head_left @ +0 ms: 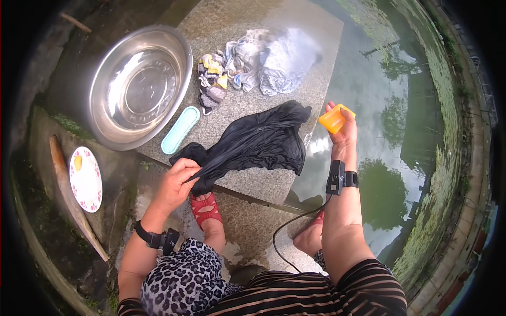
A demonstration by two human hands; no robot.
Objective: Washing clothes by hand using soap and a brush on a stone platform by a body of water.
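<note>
My left hand (pixel 178 183) pinches the near edge of a wet black garment (pixel 261 138), which lies spread and creased over a granite slab (pixel 253 189). Off the slab's right side, my right hand (pixel 343 128) grips an orange bar of soap (pixel 334 118) between thumb and fingers, above green water. A light turquoise scrubbing brush (pixel 180 130) rests on the slab left of the garment, and its underside is hidden. Farther back lie a patterned cloth with yellow patches (pixel 212 81) and a heap of pale wet laundry (pixel 276 59).
A shiny metal basin (pixel 146 89) stands at the left. Nearer, a floral oval plate (pixel 85 185) carries a small yellowish piece (pixel 78 162) beside a wooden stick (pixel 73 197). Pond water (pixel 367 150) borders the slab's right edge. A black cable (pixel 278 233) hangs from my right wrist device.
</note>
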